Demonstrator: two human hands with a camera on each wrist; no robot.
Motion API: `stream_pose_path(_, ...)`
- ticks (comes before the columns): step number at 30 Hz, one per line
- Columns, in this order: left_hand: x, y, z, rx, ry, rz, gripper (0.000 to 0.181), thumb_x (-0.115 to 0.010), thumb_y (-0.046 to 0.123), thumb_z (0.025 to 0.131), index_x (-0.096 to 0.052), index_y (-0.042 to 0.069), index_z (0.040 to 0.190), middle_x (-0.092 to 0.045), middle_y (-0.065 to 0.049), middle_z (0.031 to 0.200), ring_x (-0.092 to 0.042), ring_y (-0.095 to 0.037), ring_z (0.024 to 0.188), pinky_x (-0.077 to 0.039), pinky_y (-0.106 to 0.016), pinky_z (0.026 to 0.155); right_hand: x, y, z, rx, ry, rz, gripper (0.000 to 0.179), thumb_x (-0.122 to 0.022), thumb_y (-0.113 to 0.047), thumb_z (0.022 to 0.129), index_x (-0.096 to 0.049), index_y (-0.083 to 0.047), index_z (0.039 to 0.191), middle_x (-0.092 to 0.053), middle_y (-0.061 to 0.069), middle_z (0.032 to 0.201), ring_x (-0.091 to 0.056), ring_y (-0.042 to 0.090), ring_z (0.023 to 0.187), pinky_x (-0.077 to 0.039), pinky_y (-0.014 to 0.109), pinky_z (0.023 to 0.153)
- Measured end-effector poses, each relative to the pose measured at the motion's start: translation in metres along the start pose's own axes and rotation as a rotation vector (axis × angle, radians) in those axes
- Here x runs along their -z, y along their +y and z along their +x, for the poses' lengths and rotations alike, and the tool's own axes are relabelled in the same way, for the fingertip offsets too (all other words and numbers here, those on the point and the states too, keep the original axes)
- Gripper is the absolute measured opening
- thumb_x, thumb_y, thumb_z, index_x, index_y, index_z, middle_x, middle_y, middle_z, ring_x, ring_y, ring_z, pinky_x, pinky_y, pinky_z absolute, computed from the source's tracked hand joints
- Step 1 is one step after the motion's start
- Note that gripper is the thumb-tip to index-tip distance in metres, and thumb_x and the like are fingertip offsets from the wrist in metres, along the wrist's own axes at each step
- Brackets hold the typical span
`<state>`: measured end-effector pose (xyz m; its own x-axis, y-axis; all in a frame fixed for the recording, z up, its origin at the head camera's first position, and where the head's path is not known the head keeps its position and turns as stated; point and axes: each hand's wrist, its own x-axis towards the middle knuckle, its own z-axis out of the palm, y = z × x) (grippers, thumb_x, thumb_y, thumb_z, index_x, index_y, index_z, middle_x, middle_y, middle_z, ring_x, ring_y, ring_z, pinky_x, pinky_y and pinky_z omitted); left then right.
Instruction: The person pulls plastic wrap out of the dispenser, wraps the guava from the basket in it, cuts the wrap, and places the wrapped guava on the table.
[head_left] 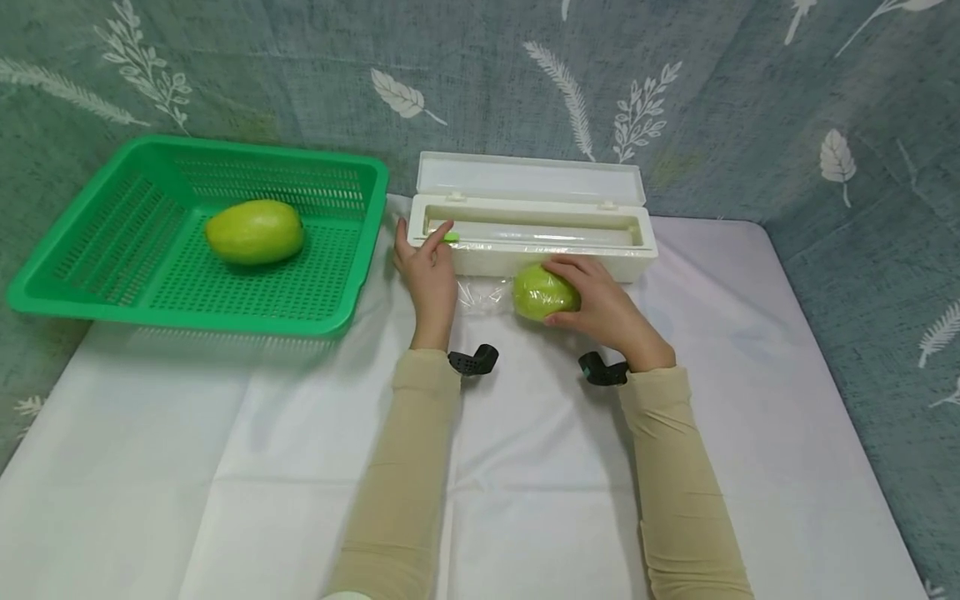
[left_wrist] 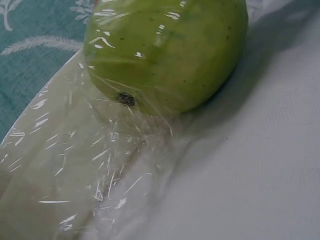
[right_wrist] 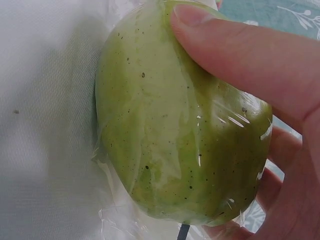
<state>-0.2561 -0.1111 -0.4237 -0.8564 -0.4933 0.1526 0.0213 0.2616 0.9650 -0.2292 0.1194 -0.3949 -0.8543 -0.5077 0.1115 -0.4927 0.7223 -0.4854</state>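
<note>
My right hand [head_left: 603, 308] grips a green, speckled mango [right_wrist: 165, 120] with thumb and fingers spread around it. Clear plastic wrap [left_wrist: 95, 165] clings to the fruit and stretches in wrinkled folds from its stem end. Just behind stands a white cling film box [head_left: 555, 264], its lid [head_left: 532, 177] raised and a roll [head_left: 540, 233] inside. At the box's left end, my left hand [head_left: 431, 287] has one finger along the side and another, extended, over the bright green slide cutter [head_left: 451, 237]. The left wrist view does not show the left hand.
A green plastic basket [head_left: 225, 319] stands to the left, with another yellow-green mango [head_left: 255, 232] lying in it. White cloth [head_left: 540, 483] covers the table. Patterned blue-grey fabric [head_left: 480, 75] hangs behind the box and along the sides.
</note>
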Motion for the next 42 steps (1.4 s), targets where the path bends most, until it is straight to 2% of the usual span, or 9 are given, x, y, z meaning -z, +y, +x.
stream_pose_path(4,0.0,0.003,0.001,-0.003,-0.016,0.011,0.031,-0.046,0.009,0.086,-0.067,0.02,0.105,-0.009,0.005,0.146,-0.001,-0.013,0.131,-0.008,-0.032,0.104,0.0,-0.001,0.001,0.001,0.006,0.001,0.077,-0.078,-0.031,0.067,-0.042,-0.014,0.133,-0.036,0.001,0.135,-0.027,0.021,0.125,-0.026,0.037,0.1)
stream_pose_path(9,0.004,0.006,0.002,-0.054,-0.005,0.155,0.031,-0.047,0.009,0.086,-0.067,0.021,0.106,-0.011,0.002,0.147,-0.002,-0.018,0.133,-0.007,-0.035,0.104,-0.001,-0.001,0.003,0.012,0.004,0.01,0.077,-0.078,-0.03,0.066,-0.042,-0.014,0.133,-0.036,0.001,0.135,-0.028,0.022,0.125,-0.025,0.037,0.1)
stream_pose_path(12,0.008,0.004,0.001,-0.101,0.038,0.283,0.026,-0.05,0.014,0.086,-0.067,0.019,0.106,-0.02,0.001,0.144,-0.008,-0.02,0.131,-0.01,-0.036,0.104,-0.003,-0.002,0.004,0.016,-0.003,0.017,0.077,-0.078,-0.03,0.066,-0.042,-0.014,0.133,-0.036,0.002,0.135,-0.028,0.022,0.125,-0.025,0.037,0.1)
stream_pose_path(15,0.011,0.002,0.001,-0.135,0.107,0.336,0.018,-0.056,0.019,0.083,-0.066,0.016,0.097,-0.032,0.0,0.135,-0.02,-0.019,0.125,-0.014,-0.035,0.102,-0.003,-0.002,0.004,0.015,-0.01,0.015,0.077,-0.078,-0.03,0.067,-0.042,-0.014,0.133,-0.036,0.002,0.135,-0.027,0.022,0.125,-0.025,0.037,0.1)
stream_pose_path(18,0.012,0.002,0.002,-0.162,0.161,0.332,0.012,-0.061,0.02,0.078,-0.063,0.014,0.088,-0.039,-0.001,0.127,-0.028,-0.02,0.118,-0.017,-0.033,0.1,-0.002,-0.002,0.004,0.011,-0.013,0.01,0.077,-0.078,-0.031,0.067,-0.041,-0.014,0.133,-0.035,0.001,0.135,-0.027,0.022,0.125,-0.025,0.037,0.1)
stream_pose_path(24,0.009,0.001,0.003,-0.262,0.195,0.311,0.008,-0.064,0.016,0.078,-0.067,0.01,0.081,-0.047,-0.002,0.124,-0.029,-0.019,0.119,-0.018,-0.031,0.101,0.0,-0.001,0.004,0.002,-0.008,0.006,0.078,-0.078,-0.032,0.067,-0.041,-0.016,0.133,-0.035,0.0,0.135,-0.027,0.021,0.125,-0.026,0.037,0.1)
stream_pose_path(31,0.007,0.001,0.003,-0.342,0.169,0.328,0.007,-0.065,0.013,0.077,-0.068,0.007,0.078,-0.051,0.003,0.124,-0.028,-0.02,0.124,-0.013,-0.03,0.104,0.0,0.0,0.004,-0.004,-0.002,0.009,0.077,-0.078,-0.032,0.066,-0.042,-0.016,0.133,-0.035,0.0,0.135,-0.027,0.021,0.125,-0.026,0.037,0.1)
stream_pose_path(36,0.008,0.001,0.003,-0.388,0.154,0.348,0.008,-0.065,0.013,0.077,-0.068,0.007,0.073,-0.053,0.003,0.123,-0.03,-0.02,0.124,-0.015,-0.032,0.103,-0.001,0.0,0.002,-0.004,-0.006,0.02,0.077,-0.078,-0.031,0.066,-0.042,-0.015,0.133,-0.036,0.001,0.135,-0.027,0.022,0.125,-0.026,0.038,0.1)
stream_pose_path(42,0.003,0.003,0.0,-0.412,0.076,0.348,0.008,-0.066,0.014,0.078,-0.069,0.007,0.075,-0.056,0.003,0.119,-0.032,-0.019,0.123,-0.016,-0.035,0.103,-0.002,0.0,0.001,-0.005,0.009,0.013,0.077,-0.079,-0.03,0.066,-0.042,-0.015,0.133,-0.036,0.0,0.135,-0.027,0.02,0.125,-0.026,0.036,0.1)
